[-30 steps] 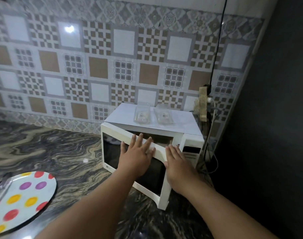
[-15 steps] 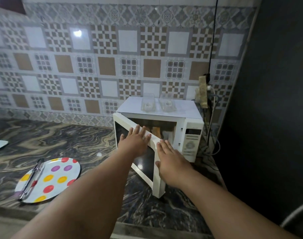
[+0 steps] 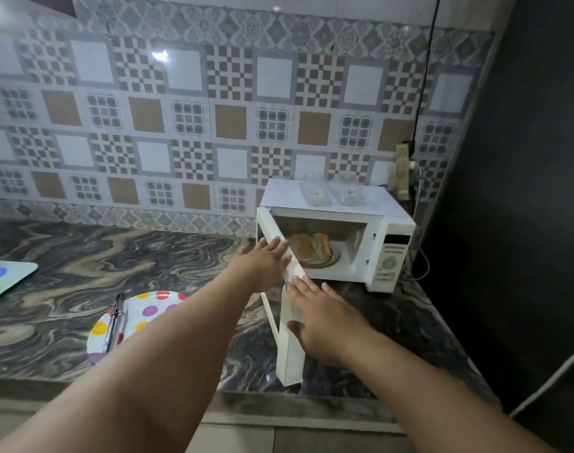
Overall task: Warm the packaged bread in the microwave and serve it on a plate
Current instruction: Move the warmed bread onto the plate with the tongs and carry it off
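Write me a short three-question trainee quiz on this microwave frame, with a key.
1. True or false: the microwave door stands open.
2. What lies inside the microwave? A) a mug B) two pieces of bread C) a bowl of soup
3. Fill in: the polka-dot plate rests on the ______, with a dark utensil laid across it.

Key
1. True. The left hand and right hand lie flat against the door with straight fingers.
2. B. The pieces sit side by side on the turntable.
3. Countertop, to the left of the microwave.
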